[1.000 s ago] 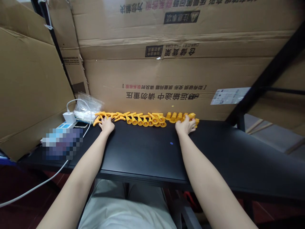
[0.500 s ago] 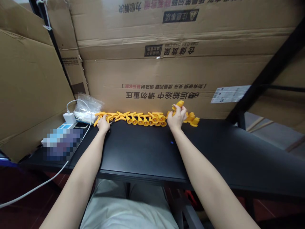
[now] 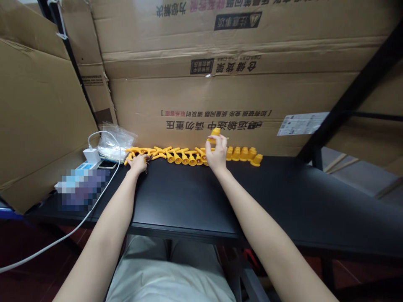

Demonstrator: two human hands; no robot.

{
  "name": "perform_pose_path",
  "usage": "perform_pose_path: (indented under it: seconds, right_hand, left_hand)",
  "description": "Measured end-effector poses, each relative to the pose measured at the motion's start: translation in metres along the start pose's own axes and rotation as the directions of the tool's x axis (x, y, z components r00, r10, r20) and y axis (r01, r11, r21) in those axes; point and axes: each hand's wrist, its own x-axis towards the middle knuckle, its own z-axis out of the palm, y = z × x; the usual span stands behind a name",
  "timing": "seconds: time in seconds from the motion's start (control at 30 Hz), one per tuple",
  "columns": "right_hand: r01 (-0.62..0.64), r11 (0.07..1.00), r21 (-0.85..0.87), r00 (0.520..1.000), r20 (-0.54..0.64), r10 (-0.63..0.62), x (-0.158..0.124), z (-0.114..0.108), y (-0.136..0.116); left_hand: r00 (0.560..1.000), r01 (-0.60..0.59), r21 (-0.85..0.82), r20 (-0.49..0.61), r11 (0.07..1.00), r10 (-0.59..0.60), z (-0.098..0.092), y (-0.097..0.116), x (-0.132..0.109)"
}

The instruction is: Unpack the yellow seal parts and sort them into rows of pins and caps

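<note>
My right hand [image 3: 217, 155] pinches a yellow cone-shaped plastic cup [image 3: 215, 131] and holds it up in front of the cardboard. Behind and below that hand runs a row of yellow flared cups with forked branch-like arms [image 3: 185, 158], partly covered by it. Just to its right stand several yellow cups [image 3: 243, 153] with their wide rims down. At the left end, my left hand [image 3: 138, 164] is closed among yellow branch-like pieces [image 3: 130, 153] and small dark metal bits [image 3: 148, 163]. Its fingertips are partly hidden, and what they grip cannot be made out.
A black table [image 3: 185, 195] carries everything, with a cardboard wall [image 3: 201, 94] at its back edge. On the left are a clear plastic bag [image 3: 115, 138], a white charger [image 3: 92, 155], a phone [image 3: 107, 165] and a white cable [image 3: 67, 236]. A black post [image 3: 343, 92] slants at the right.
My right hand has moved left with the yellow cup, uncovering more of the standing cups and covering the right end of the forked row. My left hand has shifted slightly among its pieces.
</note>
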Motion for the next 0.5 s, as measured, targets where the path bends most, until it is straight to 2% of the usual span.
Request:
perform_pose_path:
  seconds: [0.2,0.4,0.5]
  right_hand:
    - [0.046,0.989,0.143,0.993,0.102,-0.061,-0.007,0.007,-0.002]
    - [0.068,0.965,0.252,0.975,0.190,-0.118,-0.011,0.017,0.002]
    - [0.105,0.952,0.289,0.936,0.294,-0.193,-0.013,0.021,0.001]
  left_hand:
    - [0.999,0.002,0.119,-0.047,0.993,0.004,-0.009,0.003,-0.005]
    - [0.979,0.006,0.034,-0.202,0.999,0.001,-0.013,0.008,-0.009]
    - [0.968,-0.043,0.006,-0.248,0.999,0.043,-0.013,0.013,-0.011]
